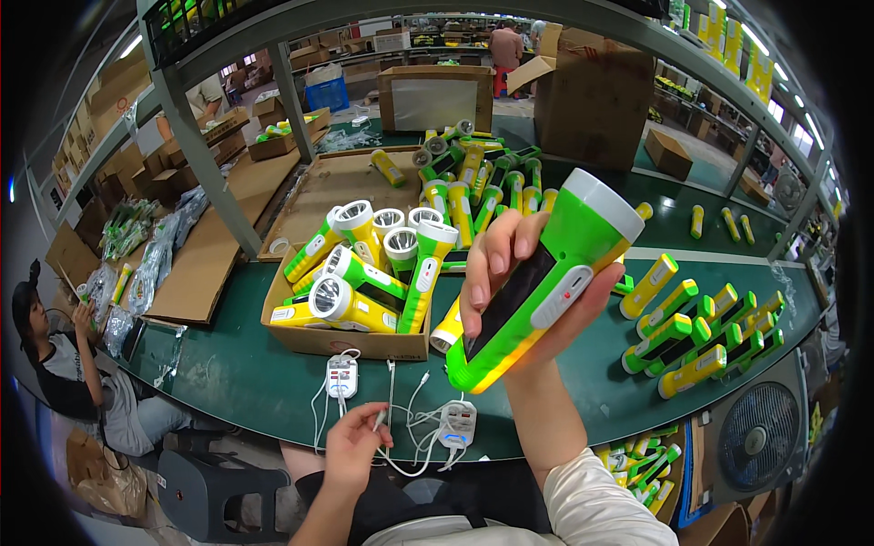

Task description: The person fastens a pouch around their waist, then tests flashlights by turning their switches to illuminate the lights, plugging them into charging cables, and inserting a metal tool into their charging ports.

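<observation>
My right hand (575,329) is wrapped round a green and yellow flashlight (557,298), held up above the table with its white head toward the upper right. A dark panel runs along its body, and a white plate with a small port and a red dot faces me. Low at the table's front edge, my left hand (351,448) pinches the end of a white charging cable (379,420). Beside it, two white USB charging blocks (457,424) with tangled cables lie on the green table (246,369). A cardboard box (373,346) full of flashlights stands just beyond.
Several flashlights stand in rows (692,337) at the right. More lie heaped in a shallow tray (291,196) behind the box. Metal posts (196,146) frame the table. A fan (756,441) stands lower right; a seated person (68,373) and a stool (218,491) are at left.
</observation>
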